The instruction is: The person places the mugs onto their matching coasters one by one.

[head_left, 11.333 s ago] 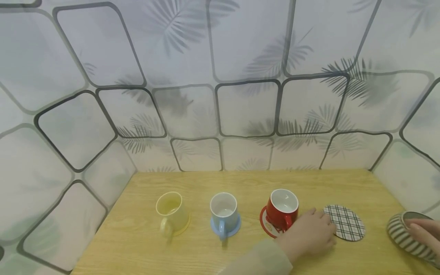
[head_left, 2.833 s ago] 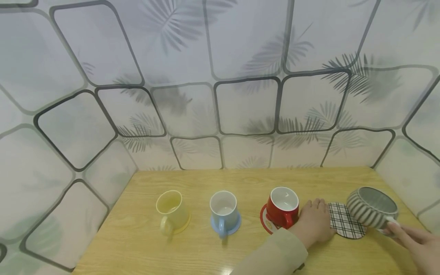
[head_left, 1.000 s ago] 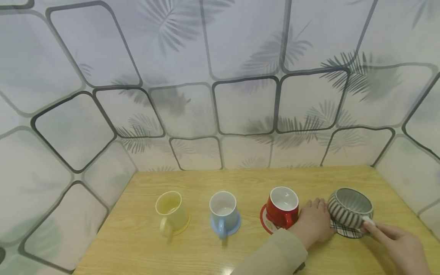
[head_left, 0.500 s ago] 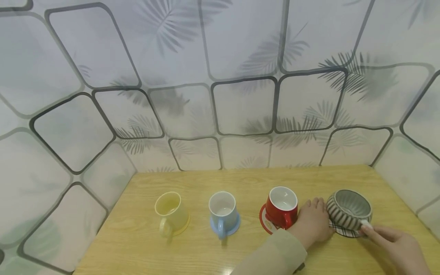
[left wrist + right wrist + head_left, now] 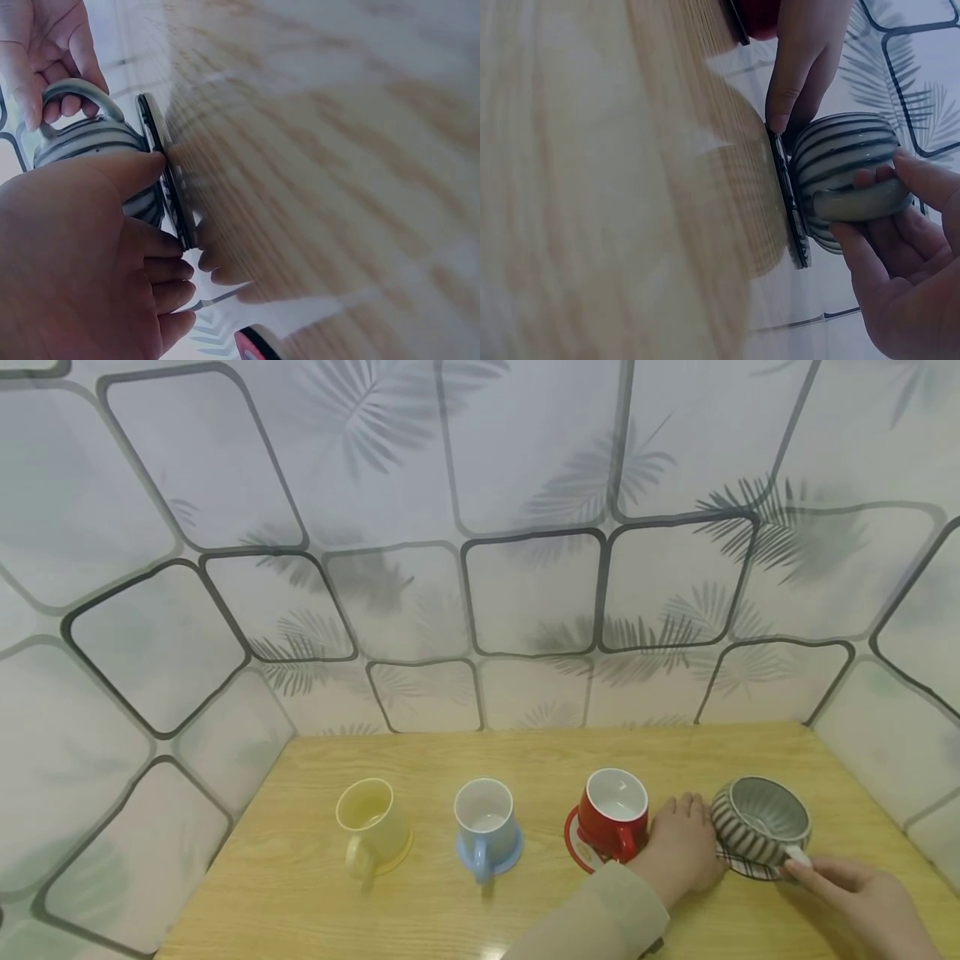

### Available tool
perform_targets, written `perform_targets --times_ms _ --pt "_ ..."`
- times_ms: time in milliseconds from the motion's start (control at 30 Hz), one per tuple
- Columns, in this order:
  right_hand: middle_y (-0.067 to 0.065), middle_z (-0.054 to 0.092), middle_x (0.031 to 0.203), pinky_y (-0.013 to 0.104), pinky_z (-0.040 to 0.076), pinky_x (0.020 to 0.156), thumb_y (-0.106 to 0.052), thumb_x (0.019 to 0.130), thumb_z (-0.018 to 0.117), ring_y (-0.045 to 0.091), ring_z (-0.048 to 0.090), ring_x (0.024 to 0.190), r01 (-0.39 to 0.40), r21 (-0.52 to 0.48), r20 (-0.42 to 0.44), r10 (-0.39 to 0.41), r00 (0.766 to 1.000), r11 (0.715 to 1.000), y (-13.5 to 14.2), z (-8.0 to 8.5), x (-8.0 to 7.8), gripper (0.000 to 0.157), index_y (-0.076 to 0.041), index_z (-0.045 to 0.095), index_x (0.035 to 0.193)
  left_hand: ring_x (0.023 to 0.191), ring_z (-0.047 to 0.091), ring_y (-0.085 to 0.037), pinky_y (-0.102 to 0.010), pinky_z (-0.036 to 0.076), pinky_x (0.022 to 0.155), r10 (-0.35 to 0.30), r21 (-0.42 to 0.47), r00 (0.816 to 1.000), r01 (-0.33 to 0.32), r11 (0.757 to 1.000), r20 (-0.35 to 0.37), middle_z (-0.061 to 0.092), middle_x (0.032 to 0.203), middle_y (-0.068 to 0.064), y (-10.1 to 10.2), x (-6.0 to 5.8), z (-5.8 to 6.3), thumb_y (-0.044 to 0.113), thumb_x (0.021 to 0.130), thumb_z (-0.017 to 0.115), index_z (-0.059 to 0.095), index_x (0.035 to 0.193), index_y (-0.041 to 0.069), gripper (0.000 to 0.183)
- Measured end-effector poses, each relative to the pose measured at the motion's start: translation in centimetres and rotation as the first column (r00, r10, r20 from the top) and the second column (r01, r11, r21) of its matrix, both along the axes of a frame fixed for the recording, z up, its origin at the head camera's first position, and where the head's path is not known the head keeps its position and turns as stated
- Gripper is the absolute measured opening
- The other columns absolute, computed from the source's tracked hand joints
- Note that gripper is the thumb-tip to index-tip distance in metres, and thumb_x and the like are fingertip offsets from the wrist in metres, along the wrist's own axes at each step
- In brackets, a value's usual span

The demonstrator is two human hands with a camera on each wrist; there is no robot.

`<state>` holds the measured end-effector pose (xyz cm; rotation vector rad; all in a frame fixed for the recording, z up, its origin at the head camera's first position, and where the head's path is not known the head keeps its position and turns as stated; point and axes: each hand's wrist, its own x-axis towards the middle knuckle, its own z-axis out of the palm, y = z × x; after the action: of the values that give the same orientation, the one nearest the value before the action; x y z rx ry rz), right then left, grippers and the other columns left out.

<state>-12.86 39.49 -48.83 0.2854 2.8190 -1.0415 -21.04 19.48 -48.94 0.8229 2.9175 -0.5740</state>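
At the table's right, a striped grey mug (image 5: 757,827) sits over a black-and-white checked coaster (image 5: 759,868), its base against it in the right wrist view. My right hand (image 5: 862,893) holds the mug's handle (image 5: 862,201), fingers curled through it. My left hand (image 5: 682,843) lies on the table between the red mug (image 5: 611,818) and the striped one. In the left wrist view its thumb and index finger hold the coaster's edge (image 5: 177,214). The striped mug hides most of the coaster's top.
The red mug stands on a red-rimmed coaster (image 5: 573,843) close to my left hand. Further left are a light blue mug (image 5: 487,822) on a blue coaster (image 5: 506,864) and a yellow mug (image 5: 382,835) on a yellow coaster (image 5: 402,860). Patterned walls (image 5: 540,593) enclose the wooden table (image 5: 300,893).
Over the earlier frames, my right hand has carried the striped mug leftward from the table's right edge onto the coaster. In the last half second it has barely moved. My left hand stays put.
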Motion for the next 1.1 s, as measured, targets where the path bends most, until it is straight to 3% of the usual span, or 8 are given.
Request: perform_targets --times_ms 167,500,1100 --pt "0.039 0.054 0.146 0.076 0.048 0.092 -0.054 0.108 0.056 0.072 0.037 0.137 -0.018 -0.002 0.026 0.018 1.000 1.000 0.20 -0.02 -0.14 0.061 0.002 0.073 0.127 0.159 0.026 0.003 -0.018 0.025 0.129 -0.003 0.026 1.000 0.003 1.000 -0.005 0.033 0.169 0.022 -0.07 0.06 0.04 0.075 0.102 0.038 0.034 0.164 0.040 0.071" --pt "0.041 0.047 0.150 0.080 0.046 0.095 -0.058 0.108 0.051 0.072 0.033 0.138 -0.013 -0.027 0.100 0.015 0.995 1.000 0.55 -0.05 -0.44 0.074 0.007 0.061 0.140 0.158 0.028 0.004 -0.017 0.027 0.128 -0.012 0.026 1.000 0.012 1.000 -0.005 0.034 0.167 0.022 -0.18 0.01 -0.08 0.074 0.102 0.040 0.035 0.163 0.040 0.070" --pt "0.041 0.039 0.155 0.081 0.043 0.099 -0.064 0.106 0.049 0.072 0.031 0.139 0.010 -0.015 0.131 -0.008 0.991 1.000 0.73 -0.15 -0.66 0.083 0.009 0.054 0.146 0.160 0.024 0.003 -0.018 0.025 0.130 -0.013 0.028 1.000 0.013 1.000 0.026 0.030 0.170 0.022 -0.53 0.07 0.40 0.075 0.102 0.041 0.031 0.165 0.040 0.073"
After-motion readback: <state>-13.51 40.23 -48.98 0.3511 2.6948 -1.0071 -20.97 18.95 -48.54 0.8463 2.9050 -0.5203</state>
